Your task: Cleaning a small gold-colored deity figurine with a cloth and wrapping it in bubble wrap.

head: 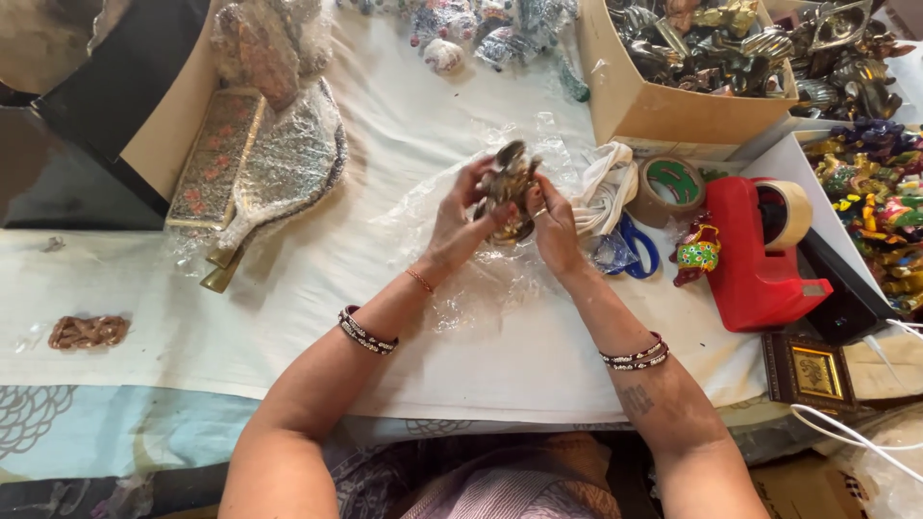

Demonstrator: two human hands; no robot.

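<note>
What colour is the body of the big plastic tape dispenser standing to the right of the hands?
Bright red; the plastic tape dispenser carries a beige tape roll. Seen in the head view.

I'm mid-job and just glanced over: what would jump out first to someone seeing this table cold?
Most likely the two hands at the centre: the left hand and right hand together grip a small brass ornament above a crinkled clear plastic sheet. Next the bright red tape dispenser to the right, beside a painted figurine. At the top right stands a cardboard box heaped with metal pieces.
</note>
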